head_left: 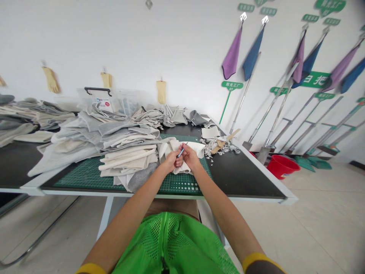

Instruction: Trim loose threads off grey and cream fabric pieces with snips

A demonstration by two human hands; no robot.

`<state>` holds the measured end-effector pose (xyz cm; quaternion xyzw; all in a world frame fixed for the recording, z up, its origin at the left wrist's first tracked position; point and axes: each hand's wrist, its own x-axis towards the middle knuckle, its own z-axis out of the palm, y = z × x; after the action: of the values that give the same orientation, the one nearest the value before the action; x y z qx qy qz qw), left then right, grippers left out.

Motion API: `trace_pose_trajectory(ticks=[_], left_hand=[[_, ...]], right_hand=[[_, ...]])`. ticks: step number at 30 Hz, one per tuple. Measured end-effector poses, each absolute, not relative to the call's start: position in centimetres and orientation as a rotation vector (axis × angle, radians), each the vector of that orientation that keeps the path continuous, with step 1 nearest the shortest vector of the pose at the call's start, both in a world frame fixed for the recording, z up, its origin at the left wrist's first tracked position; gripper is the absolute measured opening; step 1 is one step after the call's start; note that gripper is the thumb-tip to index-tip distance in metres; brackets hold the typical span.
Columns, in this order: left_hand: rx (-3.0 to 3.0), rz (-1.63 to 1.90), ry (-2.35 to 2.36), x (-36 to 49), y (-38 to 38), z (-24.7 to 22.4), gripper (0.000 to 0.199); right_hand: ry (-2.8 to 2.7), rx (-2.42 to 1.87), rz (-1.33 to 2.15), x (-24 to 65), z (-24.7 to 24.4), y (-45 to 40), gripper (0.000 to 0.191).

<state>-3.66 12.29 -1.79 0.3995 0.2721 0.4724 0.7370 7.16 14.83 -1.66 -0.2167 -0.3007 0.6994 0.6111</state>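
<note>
A slim blue-handled tool (180, 152) with a thin dark tip lies between my two hands, the tip slanting up and to the right. My left hand (171, 160) is closed around its lower end. My right hand (190, 156) is closed too, its thumb and fingers against the upper part; its exact grip is partly hidden. Beneath and behind both hands, off-white fabric pieces (168, 146) lie on a green cutting mat (85, 173). To the left, close to my left hand, stands a tall stack of folded grey and cream fabric (129, 152).
Fabric scraps (218, 146) and a flat tan strip (225, 141) lie at the right of the black table (242, 177). A clear lidded box (99, 99) stands behind the stacks. A red bucket (283, 166) and long-handled tools stand against the right wall.
</note>
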Motion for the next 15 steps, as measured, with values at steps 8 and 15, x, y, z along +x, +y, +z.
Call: trace_pose_trajectory(ticks=[8,15], left_hand=[[0.879,1.033,0.598,-3.70,12.55,-2.07,0.029],[0.882,1.033,0.589,-3.70,12.42,-1.99,0.028]], right_hand=[[-0.681,-0.499,1.620,7.18,-1.70,14.85,0.013],[-0.700,-0.500,1.615,7.19,-1.97,15.13,0.016]])
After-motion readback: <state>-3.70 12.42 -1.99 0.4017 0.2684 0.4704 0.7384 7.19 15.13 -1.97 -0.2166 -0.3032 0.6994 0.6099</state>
